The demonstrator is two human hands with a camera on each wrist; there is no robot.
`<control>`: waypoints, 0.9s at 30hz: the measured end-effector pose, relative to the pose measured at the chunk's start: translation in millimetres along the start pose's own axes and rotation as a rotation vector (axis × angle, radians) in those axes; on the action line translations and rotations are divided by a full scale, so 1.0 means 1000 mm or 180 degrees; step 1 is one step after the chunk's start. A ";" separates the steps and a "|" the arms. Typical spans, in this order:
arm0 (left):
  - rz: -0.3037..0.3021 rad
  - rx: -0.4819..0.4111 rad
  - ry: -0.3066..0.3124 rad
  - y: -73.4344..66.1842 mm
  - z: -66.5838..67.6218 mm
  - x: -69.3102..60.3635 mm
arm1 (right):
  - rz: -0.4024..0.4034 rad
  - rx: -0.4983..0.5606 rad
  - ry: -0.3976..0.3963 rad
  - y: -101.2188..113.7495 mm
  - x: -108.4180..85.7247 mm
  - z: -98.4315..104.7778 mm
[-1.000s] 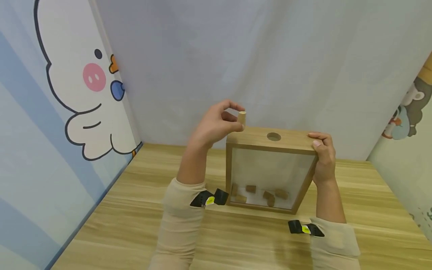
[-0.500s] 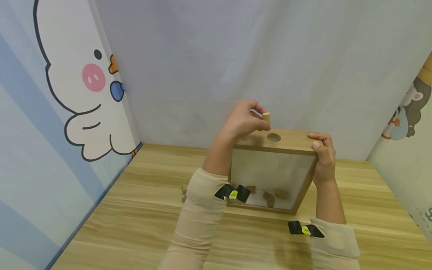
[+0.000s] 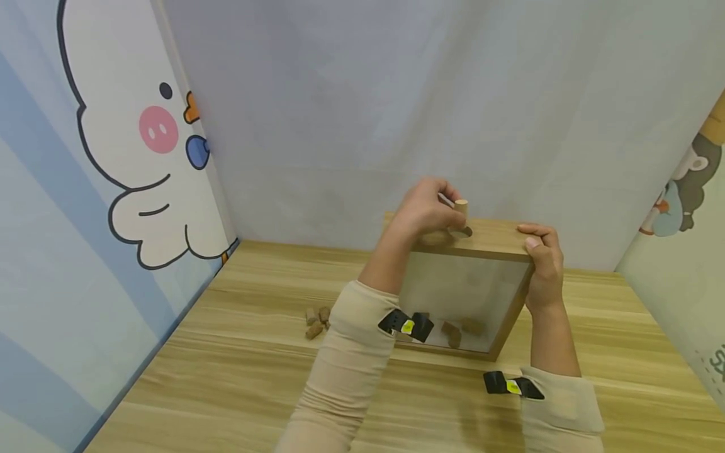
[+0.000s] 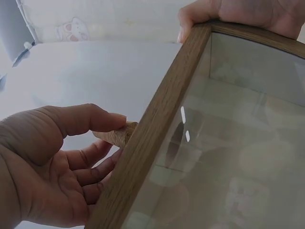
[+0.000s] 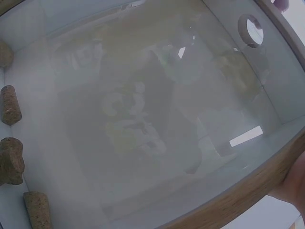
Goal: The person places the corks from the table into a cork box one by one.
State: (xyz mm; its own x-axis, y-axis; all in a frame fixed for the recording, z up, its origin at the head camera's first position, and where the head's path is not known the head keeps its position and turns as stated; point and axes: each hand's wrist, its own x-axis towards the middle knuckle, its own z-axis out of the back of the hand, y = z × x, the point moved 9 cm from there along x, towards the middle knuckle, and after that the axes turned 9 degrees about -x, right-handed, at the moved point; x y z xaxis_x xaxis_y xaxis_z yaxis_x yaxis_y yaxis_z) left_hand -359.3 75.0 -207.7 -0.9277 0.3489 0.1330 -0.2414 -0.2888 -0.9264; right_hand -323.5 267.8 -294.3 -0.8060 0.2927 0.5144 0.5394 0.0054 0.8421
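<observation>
My left hand (image 3: 426, 209) pinches a tapered cork (image 3: 461, 206) between thumb and fingers at the round hole (image 3: 467, 232) in the top of a wooden shadow box (image 3: 501, 239). In the left wrist view, the cork's end (image 4: 127, 131) is close to the box's top edge; whether it has entered the hole cannot be told. The box stands upright with a clear front pane. At its top right corner, my right hand (image 3: 545, 267) grips the frame, thumb in front. Several corks (image 5: 10, 105) lie inside along the bottom.
Left of the box, partly behind my left sleeve, several loose corks (image 3: 313, 331) lie on the wood-grain table (image 3: 226, 377). A pale curtain (image 3: 340, 126) hangs behind. Cartoon-printed panels (image 3: 130, 207) flank the table.
My left hand has carried the cork rightward across the box top, then lowered it to the hole. The loose corks on the table have come into view. My right hand stays put.
</observation>
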 end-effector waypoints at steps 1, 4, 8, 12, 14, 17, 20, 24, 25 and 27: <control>0.0010 -0.0054 0.0018 0.002 0.000 0.000 | 0.0000 0.0003 0.0000 0.000 0.000 0.000; -0.0009 -0.0180 0.0024 0.006 0.003 -0.004 | -0.0008 0.0018 0.0001 -0.001 0.000 -0.001; -0.0300 -0.0320 -0.0019 0.010 0.013 -0.017 | -0.0019 0.0022 0.0018 -0.001 -0.001 -0.002; -0.0912 -0.0396 -0.0061 0.011 0.022 -0.039 | 0.0015 0.0002 -0.0018 0.003 -0.001 -0.001; -0.1282 -0.0431 -0.0144 0.012 0.027 -0.052 | 0.0024 0.0002 -0.0028 0.003 -0.002 -0.001; -0.1896 -0.0312 -0.0364 0.014 0.038 -0.073 | 0.0011 0.0007 -0.0027 0.004 -0.002 -0.001; -0.2505 -0.0072 -0.0539 0.014 0.044 -0.093 | -0.0002 0.0008 -0.0049 0.004 -0.001 0.001; -0.2977 0.0185 -0.0659 0.019 0.047 -0.112 | -0.0009 0.0030 -0.0065 0.004 -0.001 0.002; -0.3017 0.0223 -0.0678 0.021 0.047 -0.115 | -0.0008 0.0031 -0.0052 0.004 -0.002 0.001; -0.3007 0.0307 -0.0702 0.028 0.049 -0.120 | -0.0005 0.0029 -0.0022 0.004 -0.002 0.000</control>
State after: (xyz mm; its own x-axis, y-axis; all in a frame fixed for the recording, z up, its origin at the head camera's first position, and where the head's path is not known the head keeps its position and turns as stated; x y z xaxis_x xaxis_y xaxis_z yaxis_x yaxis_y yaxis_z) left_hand -268.4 -18.7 -232.0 -0.3701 0.3024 0.8784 -0.9265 -0.0511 -0.3728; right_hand -319.7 267.3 -292.6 -0.8052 0.2994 0.5119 0.5403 0.0144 0.8414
